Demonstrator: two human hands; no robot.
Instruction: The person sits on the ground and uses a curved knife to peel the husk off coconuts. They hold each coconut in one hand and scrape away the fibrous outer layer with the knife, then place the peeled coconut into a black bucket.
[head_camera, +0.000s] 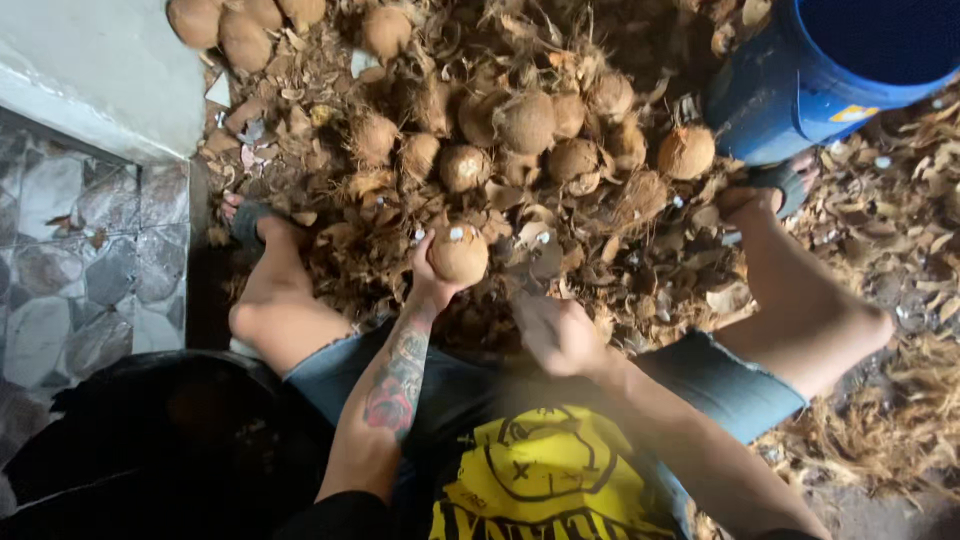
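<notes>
My left hand (432, 280) grips a husked brown coconut (459, 253) from below, holding it up in front of my knees. My right hand (556, 333) is closed around the handle of a blade (540, 262), blurred by motion, whose tip sits just right of the coconut. A pile of several husked coconuts (525, 122) lies on the ground just beyond, among torn husk and shell pieces (640, 250).
A blue plastic barrel (800, 80) stands at the upper right beside one coconut (686, 151). My bare legs and sandalled feet (250, 222) flank the heap. A grey wall and stone tiles (70, 270) are at left, dry husk fibre (890, 420) at right.
</notes>
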